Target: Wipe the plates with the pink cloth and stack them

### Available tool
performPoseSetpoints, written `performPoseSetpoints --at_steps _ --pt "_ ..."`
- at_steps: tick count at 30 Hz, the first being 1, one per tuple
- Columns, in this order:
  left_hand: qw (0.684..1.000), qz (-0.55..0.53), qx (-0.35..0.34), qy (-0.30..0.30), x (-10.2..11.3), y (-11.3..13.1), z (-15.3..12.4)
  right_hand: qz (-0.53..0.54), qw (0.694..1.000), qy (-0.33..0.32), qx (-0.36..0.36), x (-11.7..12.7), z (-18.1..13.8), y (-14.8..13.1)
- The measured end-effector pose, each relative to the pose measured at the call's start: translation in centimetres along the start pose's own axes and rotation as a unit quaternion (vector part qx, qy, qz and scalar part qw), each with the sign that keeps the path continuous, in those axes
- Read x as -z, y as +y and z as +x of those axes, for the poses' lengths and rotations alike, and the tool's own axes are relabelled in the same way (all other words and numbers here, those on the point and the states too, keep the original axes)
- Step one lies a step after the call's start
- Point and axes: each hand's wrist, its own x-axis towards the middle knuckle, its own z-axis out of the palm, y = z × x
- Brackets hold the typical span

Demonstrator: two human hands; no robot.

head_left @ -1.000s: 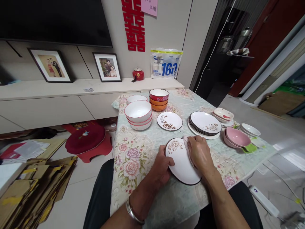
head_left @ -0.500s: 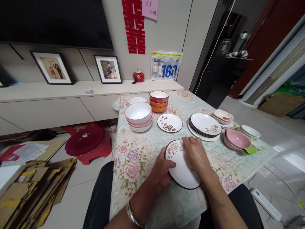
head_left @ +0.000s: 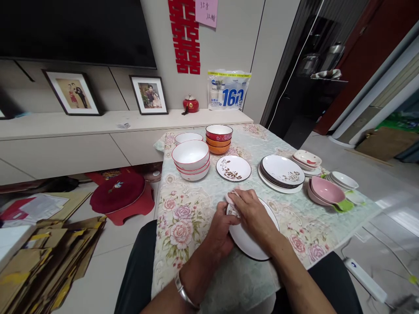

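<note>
A white plate with a dark rim and brown flower print (head_left: pixel 250 242) lies on the flowered tablecloth in front of me. My left hand (head_left: pixel 220 233) grips its left edge, thumb on the rim. My right hand (head_left: pixel 253 213) lies over the plate's upper left part, fingers pressed on a small pale pink cloth (head_left: pixel 231 195) that pokes out past the fingertips. Much of the plate's printed area is hidden under that hand.
On the table (head_left: pixel 183 218) stand white red-rimmed bowls (head_left: pixel 190 158), a red and orange bowl stack (head_left: pixel 218 138), a small flowered plate (head_left: pixel 233 168), a plate stack (head_left: pixel 281 173), pink bowls (head_left: pixel 325 190) and small dishes (head_left: pixel 343 179). Flattened cardboard (head_left: pixel 49 257) and a red stool (head_left: pixel 118 194) sit on the floor left.
My right hand with the cloth has slid from the plate's right side across to its upper left edge. The left hand kept its hold.
</note>
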Motion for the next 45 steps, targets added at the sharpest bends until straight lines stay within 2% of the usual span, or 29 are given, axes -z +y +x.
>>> performPoseSetpoints --at_steps 4,8,10,12,15,17,19,21,25,27,29,31,34,37,40,42,45 --pt "0.999 -0.017 -0.006 0.031 -0.1 0.0 0.1 -0.083 0.985 -0.028 -0.148 0.9 -0.9 2.1" --pt "0.998 -0.051 -0.025 -0.023 -0.4 0.4 0.1 -0.116 0.961 -0.054 -0.244 1.4 -2.0 4.2" --pt "0.997 -0.045 -0.025 -0.063 -0.5 0.6 0.0 -0.108 0.964 -0.046 -0.237 1.4 -2.1 4.3" --pt "0.996 -0.033 -0.021 -0.081 -0.5 0.7 0.0 -0.094 0.976 -0.024 -0.194 1.1 -1.7 3.7" --pt "0.998 -0.021 -0.023 -0.051 -0.5 0.6 -0.1 -0.039 0.995 0.016 -0.096 0.4 -0.9 2.0" --pt "0.999 -0.017 -0.029 -0.023 -0.5 0.6 -0.1 0.003 1.000 0.016 -0.027 -0.1 -0.4 0.9" --pt "0.999 -0.020 -0.030 -0.001 -0.4 0.5 -0.1 0.019 1.000 0.001 0.010 -0.3 -0.1 0.2" --pt "0.999 -0.024 -0.025 0.022 -0.2 0.5 0.0 0.000 1.000 -0.010 -0.015 -0.2 -0.1 0.1" --pt "0.998 -0.020 -0.024 0.058 -0.1 0.3 0.1 -0.080 0.983 -0.037 -0.158 0.6 -0.9 1.7" --pt "0.997 -0.029 -0.036 0.059 -0.1 0.4 0.1 -0.102 0.971 -0.052 -0.210 1.1 -1.5 2.9" --pt "0.997 -0.049 -0.045 0.035 -0.3 0.5 0.1 -0.103 0.964 -0.051 -0.240 1.3 -2.1 3.9" --pt "0.997 -0.066 -0.044 -0.005 -0.4 0.7 0.1 -0.090 0.966 -0.039 -0.237 1.3 -2.3 4.3" --pt "0.997 -0.056 -0.030 -0.054 -0.6 0.9 -0.1 -0.069 0.982 -0.006 -0.176 0.9 -1.8 3.7" --pt "0.998 -0.030 -0.032 -0.047 -0.5 0.7 -0.2 -0.022 0.996 0.024 -0.081 0.3 -1.1 2.0" --pt "0.999 -0.021 -0.038 -0.012 -0.3 0.5 -0.1 0.025 1.000 0.007 0.002 0.0 -0.5 0.6" --pt "0.999 -0.017 -0.030 0.008 -0.2 0.4 0.0 0.016 1.000 -0.012 -0.003 0.1 -0.4 0.4" --pt "0.999 -0.015 -0.032 0.035 -0.2 0.3 0.1 -0.041 0.994 -0.028 -0.095 0.6 -0.8 1.4"
